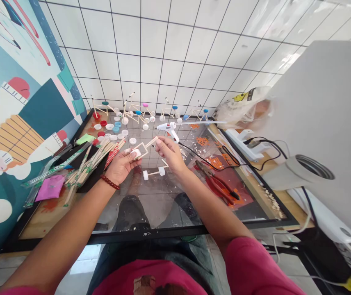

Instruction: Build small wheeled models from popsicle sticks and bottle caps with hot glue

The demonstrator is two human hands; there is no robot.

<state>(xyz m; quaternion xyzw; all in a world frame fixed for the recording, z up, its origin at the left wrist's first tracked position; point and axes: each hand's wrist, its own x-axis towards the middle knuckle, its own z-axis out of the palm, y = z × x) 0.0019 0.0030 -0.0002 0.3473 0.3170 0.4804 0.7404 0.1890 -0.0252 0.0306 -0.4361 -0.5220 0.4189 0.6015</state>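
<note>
A small frame of pale wooden sticks (144, 148) with a white bottle cap (136, 153) at its near left end is held above the glass tabletop. My left hand (122, 164), a beaded bracelet at its wrist, pinches the frame at the cap. At the other end my right hand (169, 155) has its fingers closed on the frame's sticks. Just below the hands lies a stick with white caps (154, 173) on both ends. Behind the right hand, a white glue gun (168, 128) rests on the table.
Bottle caps (115, 128) and several finished stick-and-cap models (138, 112) stand along the tiled wall. Bundled sticks (85, 170) and a pink packet (50, 187) lie left. Red-handled pliers (220, 186), a black cable (198, 156), a power strip (245, 143) and a lamp (298, 171) are right.
</note>
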